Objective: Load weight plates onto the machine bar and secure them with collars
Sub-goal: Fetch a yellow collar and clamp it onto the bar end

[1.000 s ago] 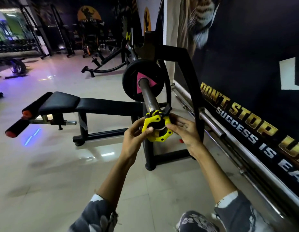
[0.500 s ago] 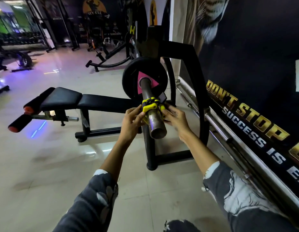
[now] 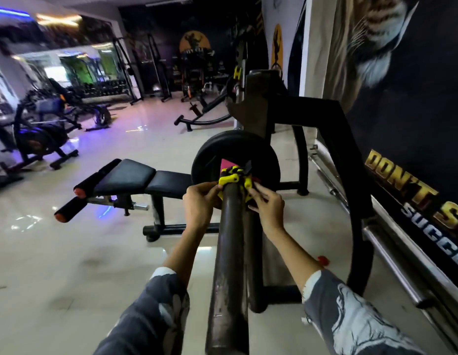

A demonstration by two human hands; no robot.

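Observation:
A dark steel machine bar (image 3: 229, 252) runs away from me toward a black weight plate (image 3: 212, 155) with a pink triangle mark. A yellow and black collar (image 3: 231, 179) sits around the bar, close against the plate's face. My left hand (image 3: 199, 203) grips the collar's left side with its fingertips. My right hand (image 3: 267, 207) holds the collar's right side, thumb and fingers pinched on it. The collar's lower half is hidden behind the bar and my fingers.
A black padded bench (image 3: 135, 179) with red-capped rollers stands left of the plate. The black machine frame (image 3: 345, 160) arches on the right beside a wall mural and a chrome rail (image 3: 397, 257). Other gym machines (image 3: 40, 134) stand far left on the glossy tiled floor.
Both hands slid the yellow collar from the bar's near end along the bar up to the plate. The camera moved closer over the bar.

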